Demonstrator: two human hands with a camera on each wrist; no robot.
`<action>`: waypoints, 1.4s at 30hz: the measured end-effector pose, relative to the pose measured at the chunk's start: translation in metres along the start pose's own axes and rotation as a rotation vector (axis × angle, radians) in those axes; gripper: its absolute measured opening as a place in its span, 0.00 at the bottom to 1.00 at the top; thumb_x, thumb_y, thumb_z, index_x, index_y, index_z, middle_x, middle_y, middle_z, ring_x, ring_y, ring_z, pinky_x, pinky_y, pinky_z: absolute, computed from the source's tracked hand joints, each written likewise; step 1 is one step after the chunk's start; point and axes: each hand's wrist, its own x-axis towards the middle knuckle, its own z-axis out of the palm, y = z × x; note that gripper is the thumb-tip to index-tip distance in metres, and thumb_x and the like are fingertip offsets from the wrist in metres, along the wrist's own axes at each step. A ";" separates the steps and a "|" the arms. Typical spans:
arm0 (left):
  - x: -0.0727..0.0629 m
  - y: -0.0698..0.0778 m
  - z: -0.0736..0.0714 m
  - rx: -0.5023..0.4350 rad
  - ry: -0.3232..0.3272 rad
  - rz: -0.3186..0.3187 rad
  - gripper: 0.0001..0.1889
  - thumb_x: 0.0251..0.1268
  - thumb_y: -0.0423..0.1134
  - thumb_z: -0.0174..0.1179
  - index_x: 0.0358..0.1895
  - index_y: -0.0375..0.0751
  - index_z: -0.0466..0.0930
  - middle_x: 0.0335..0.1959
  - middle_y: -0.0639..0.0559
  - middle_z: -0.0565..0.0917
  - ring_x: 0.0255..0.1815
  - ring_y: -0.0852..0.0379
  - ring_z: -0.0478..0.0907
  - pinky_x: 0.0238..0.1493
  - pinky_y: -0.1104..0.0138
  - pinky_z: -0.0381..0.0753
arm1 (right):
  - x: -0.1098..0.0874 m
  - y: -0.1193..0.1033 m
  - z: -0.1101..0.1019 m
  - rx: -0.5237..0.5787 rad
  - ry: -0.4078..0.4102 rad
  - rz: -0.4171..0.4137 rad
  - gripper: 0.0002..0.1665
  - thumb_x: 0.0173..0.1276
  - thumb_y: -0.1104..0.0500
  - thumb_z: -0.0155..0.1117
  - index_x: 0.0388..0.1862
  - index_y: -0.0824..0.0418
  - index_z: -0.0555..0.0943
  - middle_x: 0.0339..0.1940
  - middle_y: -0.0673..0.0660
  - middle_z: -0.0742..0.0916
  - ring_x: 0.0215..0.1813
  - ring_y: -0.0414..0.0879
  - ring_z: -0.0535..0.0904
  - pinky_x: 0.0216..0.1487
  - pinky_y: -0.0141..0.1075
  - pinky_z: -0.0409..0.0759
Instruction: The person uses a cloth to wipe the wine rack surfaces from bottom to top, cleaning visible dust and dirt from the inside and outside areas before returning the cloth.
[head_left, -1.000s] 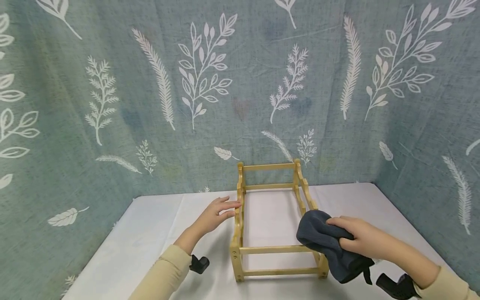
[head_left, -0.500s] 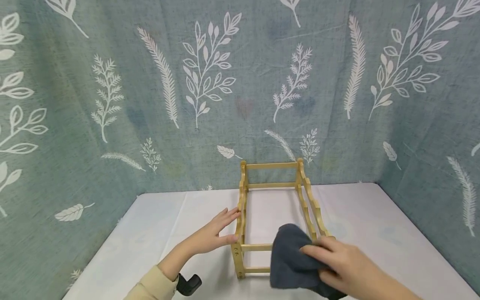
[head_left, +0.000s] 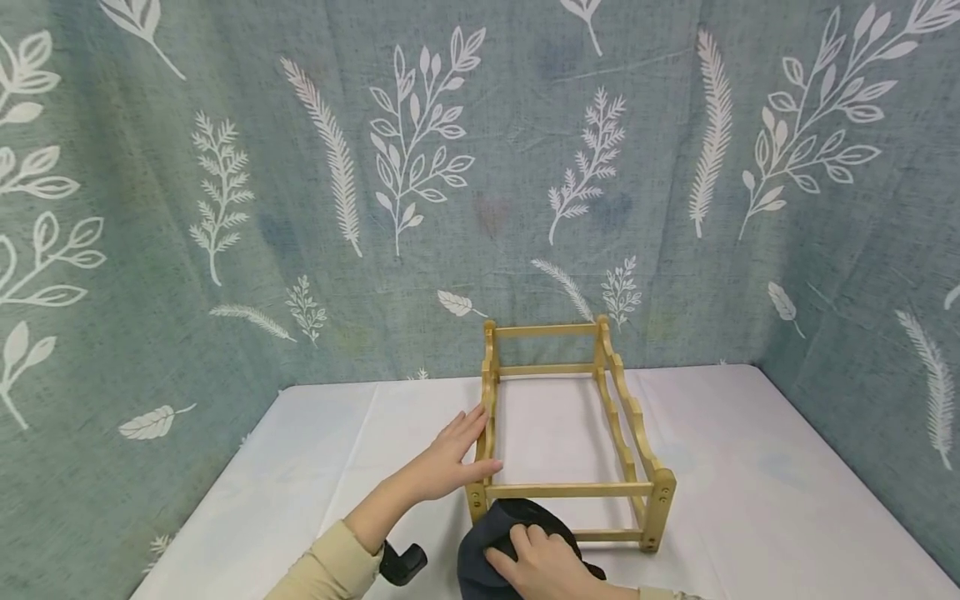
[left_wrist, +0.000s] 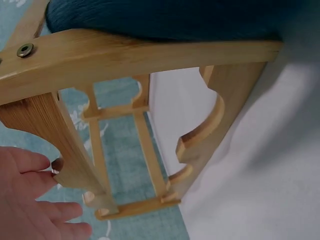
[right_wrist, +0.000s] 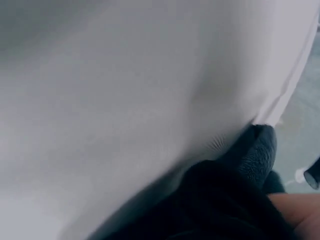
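Note:
A light wooden rack [head_left: 566, 490] with scalloped side rails stands upright on the white-covered table. My left hand [head_left: 442, 467] rests on its left rail with the fingers extended, the thumb reaching over it. In the left wrist view the fingers of that left hand [left_wrist: 37, 192] lie at the notched side piece. With bent fingers my right hand [head_left: 546, 567] grips a bunched dark blue cloth [head_left: 480, 546] at the rack's front left corner. The cloth hides part of the lower front bar. Dark folds of cloth [right_wrist: 255, 155] fill the lower right wrist view.
White cloth covers the table [head_left: 720, 450] on both sides of the rack. Behind the rack hangs a green-grey curtain [head_left: 480, 217] with white leaf prints, which also encloses the left and right sides. A black wrist camera [head_left: 402, 565] sits beneath the left wrist.
My right hand has carried the dark blue cloth from the rack's right side leftward and nearer, to its front left corner. My left hand has slid nearer along the left rail.

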 end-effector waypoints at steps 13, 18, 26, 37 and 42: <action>0.000 0.000 0.001 0.019 0.011 0.013 0.42 0.63 0.60 0.51 0.72 0.39 0.48 0.74 0.48 0.46 0.73 0.42 0.36 0.66 0.41 0.44 | 0.011 0.013 -0.029 0.682 -0.116 -0.098 0.21 0.69 0.47 0.51 0.58 0.51 0.74 0.29 0.48 0.79 0.25 0.28 0.65 0.23 0.13 0.60; 0.001 -0.001 0.001 0.036 0.022 0.026 0.41 0.62 0.59 0.52 0.71 0.37 0.50 0.74 0.47 0.47 0.73 0.40 0.38 0.67 0.42 0.44 | 0.014 0.027 -0.020 0.999 -0.258 -0.084 0.24 0.67 0.57 0.56 0.62 0.53 0.70 0.40 0.48 0.81 0.39 0.29 0.73 0.40 0.16 0.68; 0.000 0.000 0.003 0.029 0.017 0.018 0.40 0.63 0.59 0.51 0.71 0.38 0.51 0.74 0.47 0.48 0.73 0.40 0.38 0.67 0.41 0.44 | 0.004 0.025 -0.002 0.579 -0.260 0.174 0.30 0.55 0.58 0.68 0.58 0.46 0.73 0.33 0.51 0.79 0.24 0.33 0.72 0.19 0.22 0.67; -0.001 0.000 0.002 0.044 0.032 0.012 0.40 0.63 0.59 0.51 0.71 0.39 0.52 0.74 0.48 0.48 0.73 0.42 0.38 0.67 0.42 0.43 | -0.005 0.017 0.005 0.342 -0.023 -0.053 0.32 0.61 0.40 0.60 0.64 0.42 0.68 0.43 0.52 0.76 0.29 0.38 0.69 0.16 0.20 0.54; -0.001 0.001 0.001 0.056 0.039 0.022 0.40 0.63 0.59 0.51 0.71 0.38 0.52 0.74 0.47 0.48 0.73 0.41 0.39 0.68 0.43 0.43 | -0.004 0.015 0.005 0.304 -0.132 -0.046 0.38 0.58 0.34 0.58 0.66 0.40 0.64 0.42 0.52 0.76 0.30 0.39 0.69 0.16 0.23 0.52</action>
